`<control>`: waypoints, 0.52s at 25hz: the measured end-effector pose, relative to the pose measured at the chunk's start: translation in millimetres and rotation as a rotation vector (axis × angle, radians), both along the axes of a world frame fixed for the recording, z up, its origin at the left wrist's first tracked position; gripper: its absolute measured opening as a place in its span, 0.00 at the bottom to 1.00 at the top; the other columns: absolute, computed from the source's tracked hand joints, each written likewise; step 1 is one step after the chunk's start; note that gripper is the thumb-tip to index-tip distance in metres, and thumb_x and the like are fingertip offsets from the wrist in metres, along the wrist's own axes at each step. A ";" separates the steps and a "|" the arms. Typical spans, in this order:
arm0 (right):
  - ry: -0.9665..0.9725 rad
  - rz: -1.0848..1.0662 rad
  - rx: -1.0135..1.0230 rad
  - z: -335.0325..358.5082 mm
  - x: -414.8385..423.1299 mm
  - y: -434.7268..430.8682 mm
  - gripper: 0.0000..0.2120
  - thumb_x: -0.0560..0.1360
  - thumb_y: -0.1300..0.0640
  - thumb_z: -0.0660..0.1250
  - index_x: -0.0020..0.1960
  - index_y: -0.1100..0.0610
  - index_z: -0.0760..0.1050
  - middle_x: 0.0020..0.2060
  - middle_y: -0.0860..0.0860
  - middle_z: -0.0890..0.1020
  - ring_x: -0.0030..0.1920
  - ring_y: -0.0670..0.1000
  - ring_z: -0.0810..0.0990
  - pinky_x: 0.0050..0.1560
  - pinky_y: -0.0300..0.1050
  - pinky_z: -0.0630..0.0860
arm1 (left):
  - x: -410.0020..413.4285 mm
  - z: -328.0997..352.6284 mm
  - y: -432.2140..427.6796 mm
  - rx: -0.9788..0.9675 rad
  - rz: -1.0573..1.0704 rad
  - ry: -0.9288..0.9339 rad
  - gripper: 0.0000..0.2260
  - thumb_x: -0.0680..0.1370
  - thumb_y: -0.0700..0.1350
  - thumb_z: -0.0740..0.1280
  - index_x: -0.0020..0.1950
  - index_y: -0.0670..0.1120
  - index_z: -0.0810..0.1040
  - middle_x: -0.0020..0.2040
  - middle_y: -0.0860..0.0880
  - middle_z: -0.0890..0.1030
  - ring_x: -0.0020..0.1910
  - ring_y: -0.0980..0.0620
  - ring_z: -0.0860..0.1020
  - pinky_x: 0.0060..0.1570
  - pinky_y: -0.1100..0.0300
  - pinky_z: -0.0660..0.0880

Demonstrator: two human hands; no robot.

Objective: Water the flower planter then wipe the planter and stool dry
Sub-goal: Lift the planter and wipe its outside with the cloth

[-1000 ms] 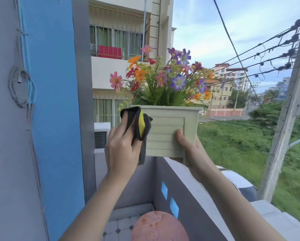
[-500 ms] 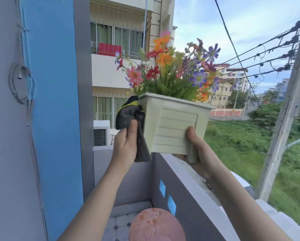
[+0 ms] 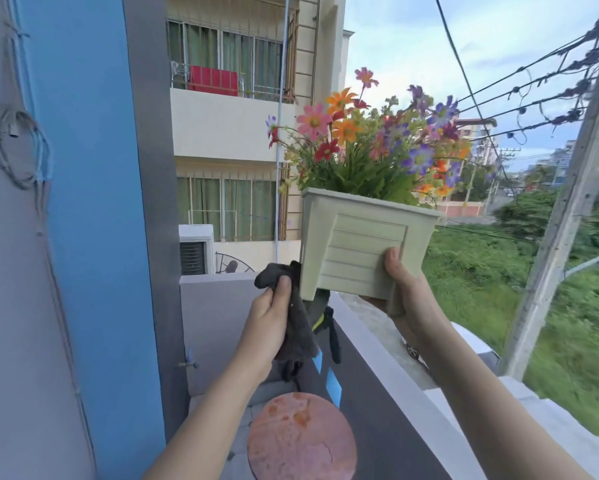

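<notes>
Lifted higher and carried rightward since the earlier frames: the planter (image 3: 364, 251), now tilted, rim dipping right, well clear of the balcony wall (image 3: 388, 362). Slid down the planter's left face meanwhile: the grey cloth (image 3: 296, 327), now at the lower left corner and trailing under the base.

Head view: right hand (image 3: 407, 296) closed on the planter's lower right corner, thumb flat on the slatted front, palm underneath. Left hand (image 3: 267, 327) just left of the planter, fist closed round the cloth, thumb pinning it. Inside the planter: colourful flowers (image 3: 371, 140) and green foliage, no soil visible. Directly below the planter: the round pink stool (image 3: 301, 438), apparently not yet wiped. Probably next: the planter's underside, nearest the left hand.
</notes>
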State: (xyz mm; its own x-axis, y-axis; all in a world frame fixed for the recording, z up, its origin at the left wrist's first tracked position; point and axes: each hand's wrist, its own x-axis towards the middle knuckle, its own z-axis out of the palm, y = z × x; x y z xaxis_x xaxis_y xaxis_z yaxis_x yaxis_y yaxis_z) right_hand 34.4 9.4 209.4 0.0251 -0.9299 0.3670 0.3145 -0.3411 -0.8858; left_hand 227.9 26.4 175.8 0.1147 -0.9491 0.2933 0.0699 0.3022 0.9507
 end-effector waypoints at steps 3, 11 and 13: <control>-0.014 -0.017 -0.013 -11.7 -15.3 -5.5 0.50 0.57 0.36 0.79 0.72 0.55 0.67 0.65 0.53 0.80 0.63 0.54 0.80 0.50 0.51 0.82 | -6.5 -6.8 2.5 0.043 -0.053 -0.026 0.20 0.79 0.56 0.58 0.42 0.42 0.80 0.30 0.51 0.80 0.31 0.53 0.78 0.34 0.60 0.74; -0.014 -0.136 -0.017 -68.5 -47.7 -23.4 0.31 0.67 0.42 0.73 0.66 0.53 0.71 0.59 0.50 0.83 0.60 0.48 0.82 0.53 0.45 0.81 | -34.9 -58.3 0.2 0.295 -0.154 -0.235 0.20 0.78 0.59 0.58 0.50 0.45 0.79 0.45 0.48 0.82 0.44 0.52 0.80 0.47 0.60 0.75; 0.026 -0.198 0.003 -96.5 -55.9 -29.5 0.31 0.70 0.41 0.72 0.67 0.56 0.71 0.60 0.52 0.82 0.61 0.49 0.81 0.56 0.45 0.80 | -38.2 -78.2 -7.6 0.362 -0.136 -0.191 0.18 0.77 0.60 0.60 0.48 0.46 0.79 0.46 0.48 0.83 0.47 0.51 0.81 0.49 0.56 0.75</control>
